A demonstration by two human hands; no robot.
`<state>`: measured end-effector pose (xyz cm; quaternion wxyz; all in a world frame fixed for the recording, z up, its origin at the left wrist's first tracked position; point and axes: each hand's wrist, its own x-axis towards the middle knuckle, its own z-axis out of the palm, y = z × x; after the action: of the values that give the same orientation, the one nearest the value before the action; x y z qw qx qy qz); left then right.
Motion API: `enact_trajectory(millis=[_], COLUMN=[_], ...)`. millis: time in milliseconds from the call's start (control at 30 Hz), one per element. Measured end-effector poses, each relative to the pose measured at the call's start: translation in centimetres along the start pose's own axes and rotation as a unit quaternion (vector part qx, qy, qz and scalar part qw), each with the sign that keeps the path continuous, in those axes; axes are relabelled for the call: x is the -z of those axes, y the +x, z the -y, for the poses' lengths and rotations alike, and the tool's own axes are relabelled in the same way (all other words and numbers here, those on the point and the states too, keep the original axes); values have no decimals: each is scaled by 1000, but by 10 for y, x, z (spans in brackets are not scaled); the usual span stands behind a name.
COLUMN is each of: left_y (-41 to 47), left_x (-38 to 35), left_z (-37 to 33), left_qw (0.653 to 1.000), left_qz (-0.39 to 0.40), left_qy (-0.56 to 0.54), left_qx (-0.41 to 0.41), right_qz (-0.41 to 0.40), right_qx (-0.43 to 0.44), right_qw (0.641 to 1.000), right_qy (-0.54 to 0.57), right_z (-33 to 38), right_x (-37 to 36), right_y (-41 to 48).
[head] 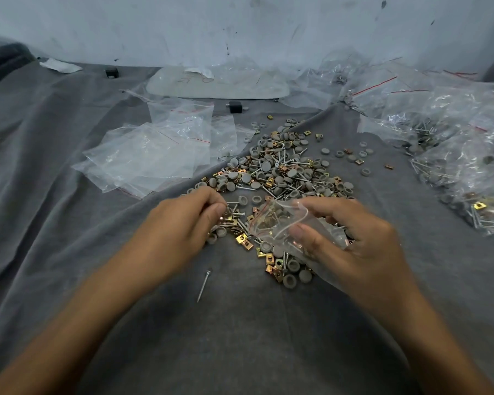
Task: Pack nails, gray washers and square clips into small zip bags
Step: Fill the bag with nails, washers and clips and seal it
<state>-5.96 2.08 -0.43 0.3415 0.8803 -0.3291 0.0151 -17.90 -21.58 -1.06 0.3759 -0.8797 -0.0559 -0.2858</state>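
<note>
step: filling | right hand [354,240], centre-right: fingers [300,232] curled round part-filled zip bag [277,220], mouth facing left | left hand [183,223], centre: fingers pinched on a blurred piece [226,215] at near edge of hardware pile [280,169] | bag mouth just right of left fingers | 1 nail [204,283] apart, lower centre

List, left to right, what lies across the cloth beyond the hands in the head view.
A stack of empty zip bags → loose pile of nails, washers and clips → filled zip bags.
</note>
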Motion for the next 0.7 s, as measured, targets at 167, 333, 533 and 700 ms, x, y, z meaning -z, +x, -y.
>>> enact_trajectory(millis=[167,333,533,700], left_y=[-3,-4,-8,-8], left_x=[7,7,4,2], left_z=[-12,-28,-35,-35], left_qw=[995,995,996,996], left_qz=[-15,-14,18,20], left_qy=[-102,-84,-60,-45], left_qx=[-18,-54,-65,-72], right_qz=[9,10,9,3], right_qx=[4,7,17,14], right_qw=[1000,1000,1000,1000], right_qy=[-3,-8,-12,-13], right_z=[-2,-1,0,-2], right_x=[-2,-4,-6,-6], right_y=[-1,-1,-1,-1])
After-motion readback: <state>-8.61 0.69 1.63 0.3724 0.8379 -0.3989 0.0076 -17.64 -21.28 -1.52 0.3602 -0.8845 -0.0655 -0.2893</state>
